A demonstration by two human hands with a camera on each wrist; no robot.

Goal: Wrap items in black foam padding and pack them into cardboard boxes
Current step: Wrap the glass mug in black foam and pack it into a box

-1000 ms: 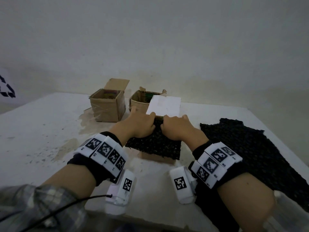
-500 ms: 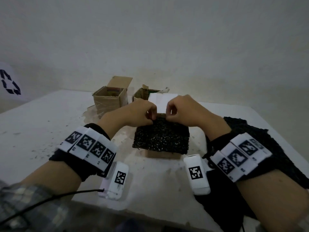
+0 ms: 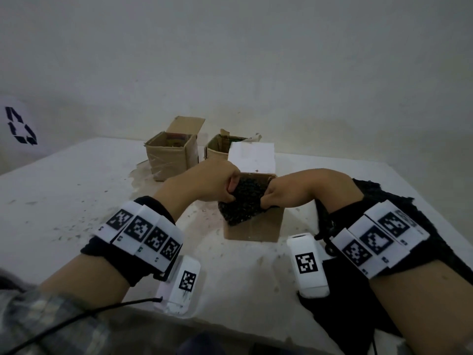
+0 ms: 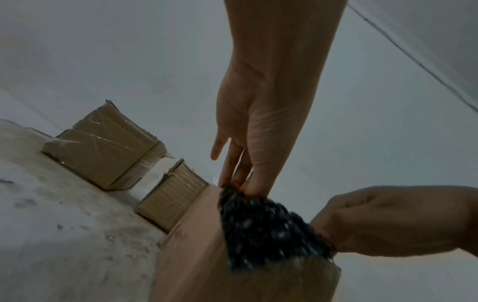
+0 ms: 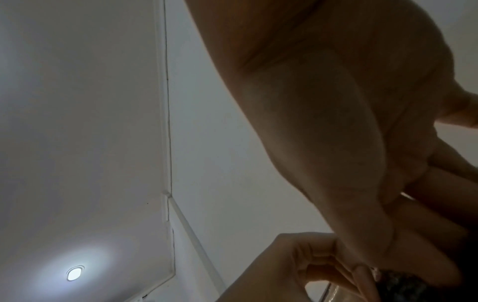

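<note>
- Change noted: half a second ago the foam-wrapped bundle (image 3: 242,201) lay flat over the mouth of the near cardboard box (image 3: 253,226); it now stands bunched and tilted, its lower end hanging over the box's front wall; a second ago both hands pressed on it flat, now they pinch it from either side.
- Left hand (image 3: 204,181): fingers curled, grasping the bundle's left edge; thumb tucked into the foam.
- Right hand (image 3: 289,193): fingers clenched on the bundle's right edge; the left wrist view confirms the pinch at the top corner.
- Location of task item: at the box mouth, partly over the rim; whether any part sits inside cannot be told.
- Judgement: the bundle is being compressed to fit; insertion appears under way, not complete.
- Also present: two further boxes (image 3: 170,156) behind, open; a white flap (image 3: 252,157) upright behind the near box; spare black foam sheet (image 3: 399,201) on the table (image 3: 64,188) at right.
</note>
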